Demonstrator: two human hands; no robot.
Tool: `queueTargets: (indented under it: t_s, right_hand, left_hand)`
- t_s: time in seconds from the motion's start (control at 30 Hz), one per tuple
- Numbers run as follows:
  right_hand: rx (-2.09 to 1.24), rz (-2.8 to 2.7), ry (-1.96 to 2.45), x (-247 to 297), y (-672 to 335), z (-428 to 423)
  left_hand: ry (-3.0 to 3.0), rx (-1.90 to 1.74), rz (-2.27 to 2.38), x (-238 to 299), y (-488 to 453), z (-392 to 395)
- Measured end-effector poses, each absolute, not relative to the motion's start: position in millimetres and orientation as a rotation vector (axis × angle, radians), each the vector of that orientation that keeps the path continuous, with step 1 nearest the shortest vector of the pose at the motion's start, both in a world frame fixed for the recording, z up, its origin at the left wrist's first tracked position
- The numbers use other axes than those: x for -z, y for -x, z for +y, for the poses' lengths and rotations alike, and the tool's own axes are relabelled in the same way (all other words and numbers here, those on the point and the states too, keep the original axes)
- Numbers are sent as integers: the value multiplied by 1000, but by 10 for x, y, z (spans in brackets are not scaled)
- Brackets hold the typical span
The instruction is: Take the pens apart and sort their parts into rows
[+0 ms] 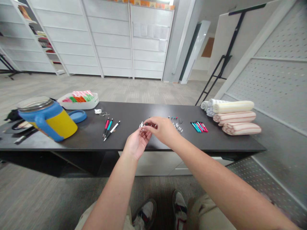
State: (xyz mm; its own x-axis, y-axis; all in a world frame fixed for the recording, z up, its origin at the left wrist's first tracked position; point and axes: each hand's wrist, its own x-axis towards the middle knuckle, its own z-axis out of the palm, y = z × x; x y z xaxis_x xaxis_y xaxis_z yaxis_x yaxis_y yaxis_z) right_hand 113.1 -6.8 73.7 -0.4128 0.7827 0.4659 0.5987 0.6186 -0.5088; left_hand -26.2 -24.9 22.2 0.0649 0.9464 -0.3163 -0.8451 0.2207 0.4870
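Both hands meet above the middle of the dark table (pixel 86 137). My left hand (pixel 137 143) is cupped palm up, its fingertips pinching small white pen parts (pixel 141 125). My right hand (pixel 162 130) is closed over a dark pen barrel (pixel 150 124), touching the left fingertips. Three whole pens (pixel 109 128), pink, teal and white, lie to the left of the hands. Small loose pen parts (pixel 177 126) lie just right of the right hand, and a bunch of teal and pink pens (pixel 199 126) lies further right.
A blue and yellow jug (pixel 49 119) lies on its side at the table's left end beside a blue lid (pixel 77 116). A white tray (pixel 80 99) with colourful items stands behind. Rolled striped towels (pixel 235 116) are stacked at the right end. My shoes (pixel 163 210) show below.
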Motion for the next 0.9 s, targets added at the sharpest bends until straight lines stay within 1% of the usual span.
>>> queueTargets:
  t_s: [0.2, 0.47, 0.6, 0.8, 0.9]
  right_hand:
    - [-355, -2089, 1077, -905, -1051, 39]
    - [-388, -1930, 1094, -1030, -1085, -45]
    - [-351, -1912, 1023, -961, -1164, -105]
    - [-69, -2120, 869, -722, -1183, -95]
    - [-93, -2209, 892, -621, -1126, -105]
  left_hand:
    - [-125, -1348, 619, -226, 362, -231]
    - [-94, -1362, 595, -281, 396, -239]
    - [-133, -1397, 536, -290, 400, -271]
    - [-203, -1448, 545, -317, 338, -308]
    - [-241, -1458, 552, -308, 311, -311]
